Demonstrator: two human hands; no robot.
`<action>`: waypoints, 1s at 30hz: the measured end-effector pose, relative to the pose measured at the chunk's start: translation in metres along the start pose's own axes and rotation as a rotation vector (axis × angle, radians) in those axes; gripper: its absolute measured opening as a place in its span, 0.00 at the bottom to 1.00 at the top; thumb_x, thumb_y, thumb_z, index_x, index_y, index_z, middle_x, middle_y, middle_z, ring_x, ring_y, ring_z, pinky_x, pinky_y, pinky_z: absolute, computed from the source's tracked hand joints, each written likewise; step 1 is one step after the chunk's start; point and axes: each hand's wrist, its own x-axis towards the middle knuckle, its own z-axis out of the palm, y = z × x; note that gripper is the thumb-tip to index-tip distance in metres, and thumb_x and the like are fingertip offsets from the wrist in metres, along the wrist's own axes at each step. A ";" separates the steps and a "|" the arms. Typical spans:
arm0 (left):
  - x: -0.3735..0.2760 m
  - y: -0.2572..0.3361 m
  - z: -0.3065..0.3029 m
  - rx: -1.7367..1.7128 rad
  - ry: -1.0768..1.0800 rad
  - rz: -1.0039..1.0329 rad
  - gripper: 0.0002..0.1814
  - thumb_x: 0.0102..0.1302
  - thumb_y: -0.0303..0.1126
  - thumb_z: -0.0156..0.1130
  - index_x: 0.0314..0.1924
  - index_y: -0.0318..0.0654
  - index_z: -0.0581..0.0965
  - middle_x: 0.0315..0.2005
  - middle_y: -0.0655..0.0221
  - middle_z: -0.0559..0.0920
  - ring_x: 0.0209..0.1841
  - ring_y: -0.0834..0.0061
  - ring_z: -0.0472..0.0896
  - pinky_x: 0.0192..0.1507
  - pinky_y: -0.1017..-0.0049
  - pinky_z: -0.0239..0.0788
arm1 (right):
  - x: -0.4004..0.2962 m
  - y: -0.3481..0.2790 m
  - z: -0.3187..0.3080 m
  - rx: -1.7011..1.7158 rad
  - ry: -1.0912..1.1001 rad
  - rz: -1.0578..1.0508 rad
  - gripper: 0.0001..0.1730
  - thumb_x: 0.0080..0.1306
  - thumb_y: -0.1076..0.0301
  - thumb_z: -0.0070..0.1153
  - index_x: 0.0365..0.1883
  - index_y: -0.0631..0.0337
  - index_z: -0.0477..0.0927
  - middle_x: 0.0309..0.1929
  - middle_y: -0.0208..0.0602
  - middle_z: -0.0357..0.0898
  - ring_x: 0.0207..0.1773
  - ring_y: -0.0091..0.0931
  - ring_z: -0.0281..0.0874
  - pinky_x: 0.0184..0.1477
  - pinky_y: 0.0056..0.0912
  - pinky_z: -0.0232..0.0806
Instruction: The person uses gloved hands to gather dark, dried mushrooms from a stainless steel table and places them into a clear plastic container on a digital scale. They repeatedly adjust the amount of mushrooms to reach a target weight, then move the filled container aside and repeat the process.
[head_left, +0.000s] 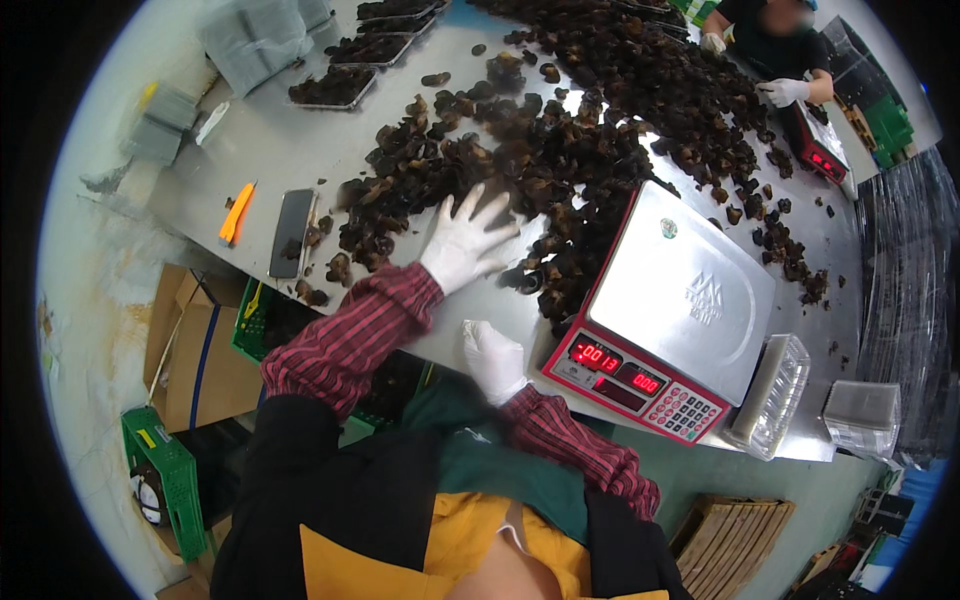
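Note:
My left hand (466, 244), in a white glove, is spread over the near edge of a loose pile of dark brown mushrooms (517, 150) that look like wood ear. Its fingers are apart and hold nothing visible. Close to my body, at the front edge of the metal table (439, 334), my gloved right hand (495, 364) is curled closed, and nothing shows in it. To its right stands a red digital scale (679, 292) with a bare steel pan and lit red figures. Some mushrooms lie against the scale's left side.
A smartphone (292, 234) and an orange utility knife (238, 214) lie at left. Filled plastic trays (334, 88) stand at the back. Clear trays (772, 397) are stacked right of the scale. Across the table, a gloved person (780, 45) is beside another scale (821, 146). Green crates (161, 480) stand below.

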 end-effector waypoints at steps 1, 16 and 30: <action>-0.013 0.005 0.004 -0.004 -0.035 0.003 0.28 0.56 0.53 0.64 0.57 0.59 0.76 0.69 0.66 0.62 0.72 0.50 0.53 0.65 0.38 0.47 | -0.002 -0.001 -0.002 0.019 -0.003 -0.010 0.07 0.67 0.65 0.53 0.31 0.56 0.73 0.24 0.41 0.76 0.25 0.40 0.77 0.28 0.42 0.70; 0.039 -0.063 -0.023 -0.198 0.197 -0.183 0.22 0.64 0.45 0.60 0.57 0.52 0.78 0.61 0.58 0.72 0.64 0.56 0.69 0.64 0.63 0.61 | -0.036 0.081 -0.296 -0.505 0.416 0.383 0.08 0.68 0.76 0.50 0.43 0.63 0.80 0.37 0.37 0.81 0.32 0.28 0.79 0.36 0.27 0.74; -0.098 0.045 0.002 -0.094 0.068 0.007 0.26 0.54 0.47 0.68 0.56 0.60 0.78 0.70 0.68 0.61 0.72 0.53 0.52 0.69 0.42 0.41 | -0.131 0.219 -0.427 -0.855 0.151 0.761 0.20 0.70 0.57 0.44 0.43 0.64 0.79 0.40 0.52 0.79 0.44 0.44 0.77 0.47 0.41 0.67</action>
